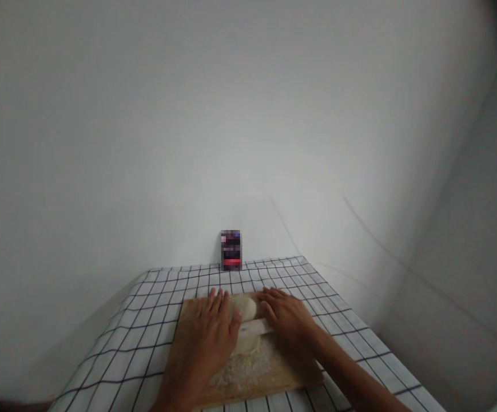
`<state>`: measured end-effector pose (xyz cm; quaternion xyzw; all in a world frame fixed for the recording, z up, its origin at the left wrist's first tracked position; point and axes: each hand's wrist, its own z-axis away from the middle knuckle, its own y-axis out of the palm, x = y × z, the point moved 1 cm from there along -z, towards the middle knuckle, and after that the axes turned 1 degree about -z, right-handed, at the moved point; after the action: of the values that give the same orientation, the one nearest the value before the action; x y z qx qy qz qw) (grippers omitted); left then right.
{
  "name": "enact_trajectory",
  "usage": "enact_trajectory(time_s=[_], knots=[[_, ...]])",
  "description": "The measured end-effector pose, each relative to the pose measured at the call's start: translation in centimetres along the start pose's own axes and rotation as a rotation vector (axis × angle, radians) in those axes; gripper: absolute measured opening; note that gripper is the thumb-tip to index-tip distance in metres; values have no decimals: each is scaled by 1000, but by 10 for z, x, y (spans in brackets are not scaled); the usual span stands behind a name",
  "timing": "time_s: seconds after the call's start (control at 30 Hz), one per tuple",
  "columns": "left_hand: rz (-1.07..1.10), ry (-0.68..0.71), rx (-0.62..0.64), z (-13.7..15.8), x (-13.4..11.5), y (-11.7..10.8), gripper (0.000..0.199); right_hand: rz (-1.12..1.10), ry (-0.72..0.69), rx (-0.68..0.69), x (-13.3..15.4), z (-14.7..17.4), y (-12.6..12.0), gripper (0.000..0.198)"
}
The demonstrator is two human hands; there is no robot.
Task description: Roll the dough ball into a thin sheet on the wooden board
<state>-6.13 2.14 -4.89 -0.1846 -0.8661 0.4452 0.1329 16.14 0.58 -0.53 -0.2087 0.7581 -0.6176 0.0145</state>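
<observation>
A pale rolling pin (pixel 254 328) lies across a flattened piece of dough (pixel 245 308), whose edges show beyond and in front of it. My left hand (pixel 214 332) rests palm down over the pin's left end, fingers stretched forward. Over the right end lies my right hand (pixel 289 317), also palm down with its fingers extended. Both palms hide the ends of the pin. Beneath everything is a wooden board (pixel 282 366), dusted with flour (pixel 235 372) on its near part.
A white tablecloth (pixel 119 355) with dark grid lines covers the table. At its far edge a dark upright object (pixel 231 250), pixelated, leans by the white wall (pixel 231 143). Another wall (pixel 466 257) stands to the right, with a thin cable-like line (pixel 409 268) across it.
</observation>
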Motion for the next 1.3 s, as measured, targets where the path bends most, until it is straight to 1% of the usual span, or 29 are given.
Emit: enact_trajectory(time_s=[0.1,0.17,0.3,0.43,0.5,0.57,0.67,0.77,0.87,0.97,1.1,1.2,1.3], knots=[[9,49,-23,9,-7,-10,51,-31,-31,-64,2,21,7,46],[4,85,-20,17,-10,-17,50,-38,-27,-80,6,36,10,47],[-3,113,-44,38,-15,-34,54,-45,-28,-108,15,63,12,46],[21,222,-45,56,-15,-48,60,-56,-40,-86,19,82,13,49],[25,231,-42,56,-13,-48,59,-56,-47,-62,18,80,11,49],[20,211,-36,48,-10,-42,55,-49,-46,-60,16,69,8,47],[-4,171,1,25,-4,-26,51,-30,-33,-69,11,39,3,47],[-35,88,48,2,2,-12,48,-11,15,-56,5,8,-1,48],[-35,52,90,-8,4,-6,46,-13,61,-33,1,-7,-4,47],[-16,50,63,-5,2,-9,50,-19,35,-43,1,1,0,45],[-1,93,2,13,-6,-17,53,-23,-47,-126,6,33,10,42],[0,115,-46,32,-11,-24,56,29,-26,-159,12,54,14,38],[-21,143,-82,48,-13,-28,58,72,-4,-153,18,62,13,37]])
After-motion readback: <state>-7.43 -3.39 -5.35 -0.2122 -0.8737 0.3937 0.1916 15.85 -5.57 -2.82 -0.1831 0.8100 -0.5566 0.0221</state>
